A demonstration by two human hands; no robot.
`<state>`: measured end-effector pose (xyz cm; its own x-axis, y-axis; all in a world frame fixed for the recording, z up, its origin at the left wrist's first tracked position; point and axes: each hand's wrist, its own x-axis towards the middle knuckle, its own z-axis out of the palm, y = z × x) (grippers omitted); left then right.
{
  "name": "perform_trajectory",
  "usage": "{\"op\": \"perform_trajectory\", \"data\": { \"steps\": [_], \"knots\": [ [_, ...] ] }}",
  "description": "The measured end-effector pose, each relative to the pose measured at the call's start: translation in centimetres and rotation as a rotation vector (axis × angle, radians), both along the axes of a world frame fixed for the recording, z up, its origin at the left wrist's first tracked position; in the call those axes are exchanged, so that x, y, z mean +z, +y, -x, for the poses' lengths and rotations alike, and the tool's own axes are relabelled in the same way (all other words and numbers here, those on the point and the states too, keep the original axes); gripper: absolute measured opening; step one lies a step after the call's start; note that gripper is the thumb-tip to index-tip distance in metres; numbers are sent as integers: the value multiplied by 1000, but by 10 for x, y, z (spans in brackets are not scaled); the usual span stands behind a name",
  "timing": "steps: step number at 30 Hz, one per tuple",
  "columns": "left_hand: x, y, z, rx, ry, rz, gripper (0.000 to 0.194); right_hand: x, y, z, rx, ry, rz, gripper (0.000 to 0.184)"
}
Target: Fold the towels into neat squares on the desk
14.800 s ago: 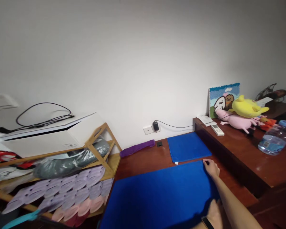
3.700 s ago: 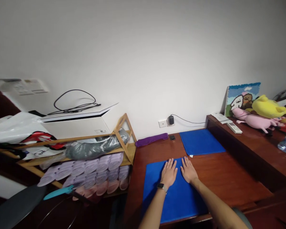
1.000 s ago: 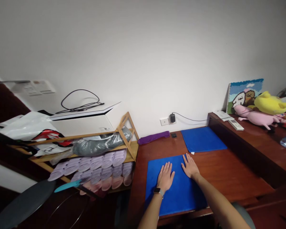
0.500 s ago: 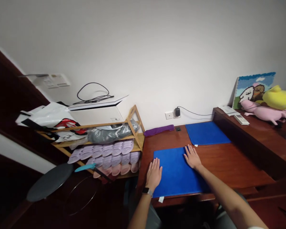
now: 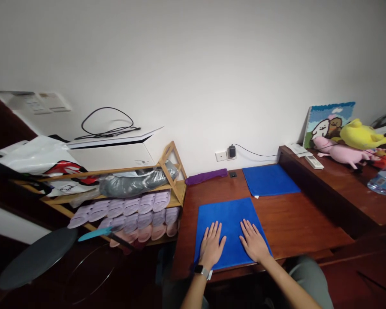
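Lying on brown desk [image 5: 297, 219] — blue cloth [image 5: 230, 229]; white wall [image 5: 193, 73] behind.

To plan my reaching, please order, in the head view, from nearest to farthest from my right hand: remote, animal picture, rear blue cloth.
1. Rear blue cloth: ahead of the right hand.
2. Remote: right, on the raised surface.
3. Animal picture: right, behind the remote.

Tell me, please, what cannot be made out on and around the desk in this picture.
- Head view: parts of the near blue cloth, hidden by the left hand and right hand on it.
- Head view: screen of the smartwatch, too small to read.
- Head view: button markings on the remote control, too small.
- Head view: far right of the water bottle, cut off by the edge.
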<state>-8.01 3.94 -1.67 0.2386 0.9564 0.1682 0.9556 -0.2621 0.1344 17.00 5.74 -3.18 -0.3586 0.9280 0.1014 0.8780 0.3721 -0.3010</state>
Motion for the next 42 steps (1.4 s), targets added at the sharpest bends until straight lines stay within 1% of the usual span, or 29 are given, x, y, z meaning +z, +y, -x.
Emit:
{"op": "perform_trajectory", "data": {
  "steps": [3,7,9,11,13,15,18,20,21,23,25,31,33,35,37,39,41,42],
  "knots": [
    [-2,-9,25,98,11,-7,65,-2,1,-3,-11,5,3,73],
    [-7,-24,54,204,27,-18,67,-15,3,-18,-104,4,-13,75],
    [-8,-27,61,230,44,-23,67,-20,4,-25,-142,-1,-16,75],
    [-6,-26,59,241,65,-37,66,-22,5,-29,-151,0,-17,75],
    [0,-20,47,243,77,-56,65,-21,5,-29,-146,1,-20,75],
    [6,-12,24,207,63,-71,63,-19,5,-28,-143,1,-21,75],
    [12,-1,-23,44,2,-49,61,-15,4,-27,-140,-7,-18,76],
    [10,4,-49,-49,-31,-12,61,-13,3,-27,-141,-15,-14,77],
    [8,5,-57,-67,-41,1,61,-13,3,-28,-140,-18,-11,77],
    [2,5,-61,-46,-51,5,62,-12,2,-28,-139,-21,-3,78],
    [-3,1,-49,15,-48,-1,63,-12,2,-29,-136,-18,0,79],
    [-9,-24,27,247,18,-39,65,-18,4,-28,-136,-7,-15,76],
    [-12,-34,48,316,47,-59,65,-21,4,-28,-132,0,-30,74],
    [-16,-44,63,369,68,-77,63,-24,5,-29,-130,6,-51,73],
    [-19,-52,72,405,77,-101,62,-24,5,-29,-132,6,-65,73],
    [-17,-58,74,418,71,-143,60,-22,4,-29,-142,-7,-80,72],
    [-10,-61,68,389,50,-198,57,-17,1,-27,-156,-29,-103,72],
    [-5,-61,61,352,34,-219,56,-14,-1,-23,-152,-37,-120,71]
  ]
}}
